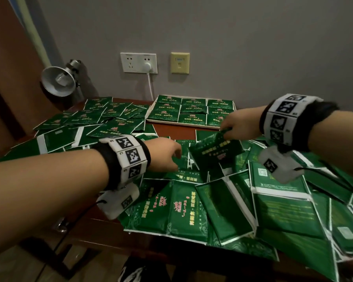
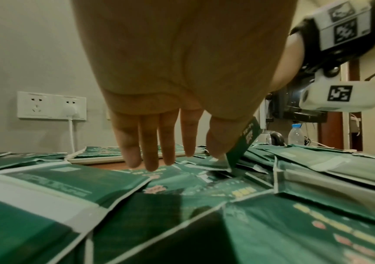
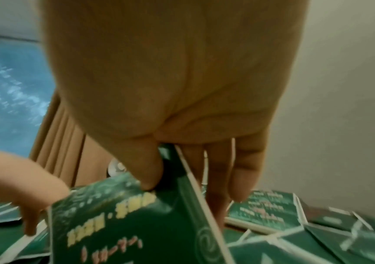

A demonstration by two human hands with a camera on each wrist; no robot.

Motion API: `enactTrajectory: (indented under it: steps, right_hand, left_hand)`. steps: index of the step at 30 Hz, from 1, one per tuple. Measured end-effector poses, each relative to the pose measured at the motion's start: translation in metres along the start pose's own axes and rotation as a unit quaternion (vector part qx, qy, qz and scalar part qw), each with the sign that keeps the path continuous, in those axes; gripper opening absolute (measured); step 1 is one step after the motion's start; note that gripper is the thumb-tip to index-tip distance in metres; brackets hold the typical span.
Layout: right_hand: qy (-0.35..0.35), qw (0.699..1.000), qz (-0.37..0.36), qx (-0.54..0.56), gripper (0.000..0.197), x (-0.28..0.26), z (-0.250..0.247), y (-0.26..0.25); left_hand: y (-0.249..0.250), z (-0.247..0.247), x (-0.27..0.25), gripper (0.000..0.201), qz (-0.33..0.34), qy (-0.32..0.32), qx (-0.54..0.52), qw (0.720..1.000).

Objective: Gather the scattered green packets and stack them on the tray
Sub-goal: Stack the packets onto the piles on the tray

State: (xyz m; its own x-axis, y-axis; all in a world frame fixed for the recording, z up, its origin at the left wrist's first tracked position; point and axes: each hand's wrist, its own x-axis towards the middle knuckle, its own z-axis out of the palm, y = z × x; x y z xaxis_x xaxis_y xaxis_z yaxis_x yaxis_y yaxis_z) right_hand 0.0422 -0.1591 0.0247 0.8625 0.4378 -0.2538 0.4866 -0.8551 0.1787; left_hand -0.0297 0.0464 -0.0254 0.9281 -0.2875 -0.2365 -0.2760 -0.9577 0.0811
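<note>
Head view, right hand pinching packet, seemingly lifted

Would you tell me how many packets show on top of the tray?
9 packets, in a three-by-three grid on the tray: back, middle and front rows of three. Others may be stacked hidden beneath.

Head view downward, wrist views close (low), sharing packets
</note>
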Motion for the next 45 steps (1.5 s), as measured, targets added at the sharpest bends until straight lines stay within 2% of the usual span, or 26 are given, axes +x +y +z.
enactTrajectory:
  steps: [3,6,8,10,14,17,21,24,26,29,31,34,36,37,39,42,43,45]
  right_hand:
    - [-0.028,0.997,0.060,0.038,0.012,0.004,0.018,0.007]
    - [-0.035,0.995,0.091,0.003,0.021,0.009,0.036,0.009]
    - [-0.023,0.994,0.095,-0.039,0.023,0.011,0.045,0.006]
    - [-0.005,0.997,0.074,-0.018,0.037,0.011,0.049,0.003]
    - [-0.035,0.999,0.034,-0.004,0.075,0.013,0.057,-0.006]
    - [-0.035,0.998,0.029,-0.036,0.077,0.017,0.065,-0.010]
    - [-0.020,0.999,0.032,-0.010,0.078,0.012,0.063,-0.007]
    - [-0.007,1.000,0.024,-0.018,0.070,0.008,0.060,-0.007]
    - [0.010,1.000,0.017,-0.015,0.059,0.008,0.060,-0.007]
    - [0.036,0.997,0.029,0.066,0.028,0.008,0.056,-0.006]
    - [0.053,0.991,0.036,0.118,0.013,0.006,0.051,-0.007]
    - [0.092,0.979,0.057,0.170,0.029,0.004,0.042,-0.008]
    - [0.101,0.971,0.074,0.206,0.034,0.004,0.039,-0.009]
    - [0.102,0.965,0.085,0.225,0.036,0.004,0.038,-0.010]
    - [0.096,0.944,0.120,0.292,0.045,0.007,0.039,-0.012]
    - [0.037,0.873,0.179,0.451,0.060,0.008,0.042,-0.015]
    - [0.009,0.865,0.177,0.470,0.060,0.007,0.045,-0.015]
    - [-0.034,0.882,0.148,0.447,0.048,0.008,0.050,-0.015]
  left_hand:
    - [0.011,0.009,-0.001,0.044,0.034,-0.024,0.003,0.999]
    - [0.019,0.013,-0.003,0.046,0.060,-0.024,0.009,0.998]
    - [0.024,0.015,-0.006,0.060,0.062,-0.078,0.027,0.995]
    - [0.026,0.017,-0.007,0.071,0.044,-0.124,0.057,0.990]
    - [0.026,0.024,-0.003,0.047,0.007,-0.144,0.109,0.984]
    - [0.020,0.028,-0.001,0.026,0.000,-0.157,0.080,0.984]
    - [0.007,0.008,-0.003,0.005,-0.010,-0.099,-0.024,0.995]
    - [0.002,-0.014,-0.005,0.019,-0.009,-0.034,-0.058,0.998]
    - [0.000,-0.025,-0.006,0.019,-0.015,0.007,-0.115,0.993]
    - [0.000,-0.037,-0.006,0.017,-0.019,0.085,-0.254,0.963]
    - [-0.001,-0.040,-0.006,0.014,-0.008,0.144,-0.357,0.923]
    - [-0.007,-0.037,-0.010,0.007,0.006,0.145,-0.475,0.868]
    - [-0.014,-0.031,-0.008,0.024,0.005,0.113,-0.502,0.857]
    - [-0.018,-0.027,-0.005,0.030,-0.005,0.096,-0.501,0.860]
    - [-0.025,-0.018,0.005,0.034,-0.033,0.081,-0.431,0.898]
    - [-0.029,-0.004,0.019,0.046,-0.055,0.098,-0.250,0.962]
    - [-0.028,-0.001,0.021,0.047,-0.073,0.118,-0.166,0.976]
    - [-0.020,0.005,0.021,0.056,-0.142,0.117,-0.026,0.983]
